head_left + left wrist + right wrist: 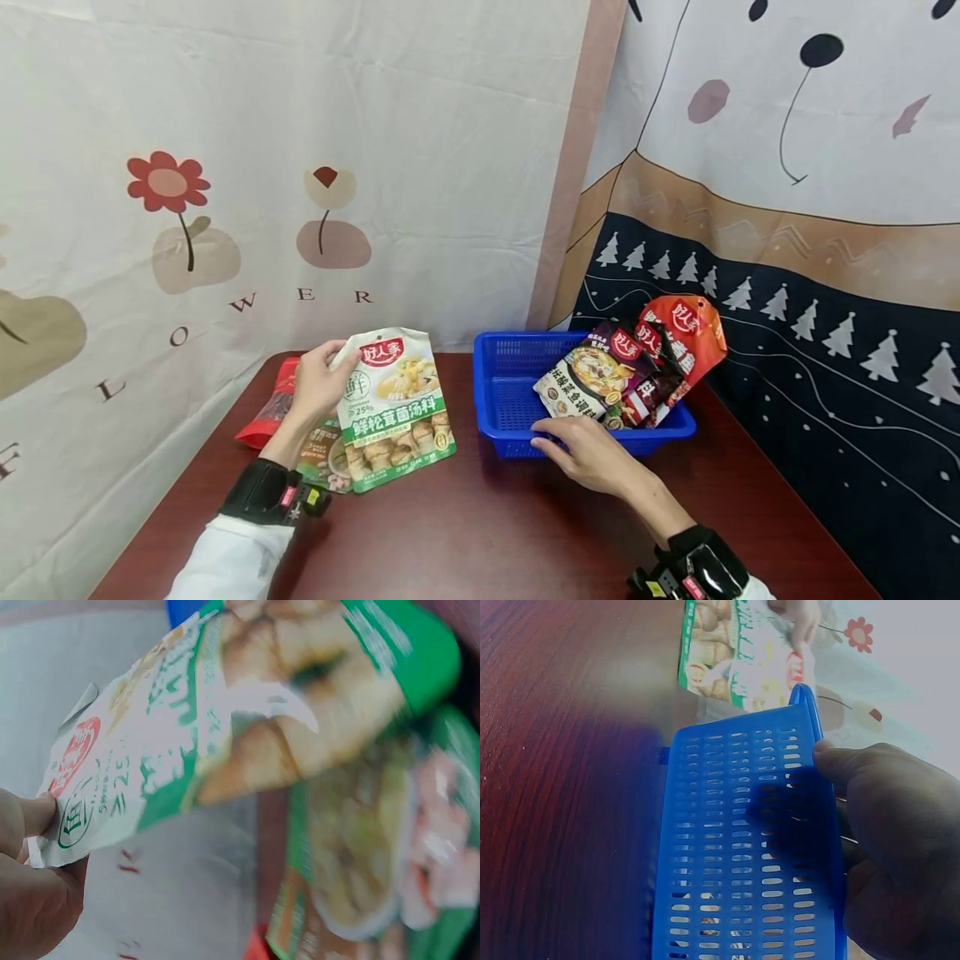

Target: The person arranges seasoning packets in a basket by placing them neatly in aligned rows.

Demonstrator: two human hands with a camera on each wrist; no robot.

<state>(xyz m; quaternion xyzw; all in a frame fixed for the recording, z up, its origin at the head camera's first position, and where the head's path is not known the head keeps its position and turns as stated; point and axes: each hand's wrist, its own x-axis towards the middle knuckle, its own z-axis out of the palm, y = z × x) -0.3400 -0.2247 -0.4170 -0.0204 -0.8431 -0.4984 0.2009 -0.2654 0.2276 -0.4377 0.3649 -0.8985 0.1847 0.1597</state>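
Note:
My left hand (324,379) pinches the upper left corner of a white and green soup seasoning pouch (397,408), with mushrooms pictured on its front. Behind that pouch, a green and brown pouch (324,454) lies on the table, partly covered. At the near rim of a blue plastic basket (510,446) is my right hand (592,454); the right wrist view shows its thumb on the rim and fingers curled over to the inner side. Inside the basket lean a dark purple and white pouch (592,371) and an orange-red pouch (686,342).
A red package (273,408) lies at the table's left edge, partly behind my left arm. The dark red table (480,533) ends at a printed white cloth (420,150) behind and a dark tree-patterned cloth (825,400) on the right.

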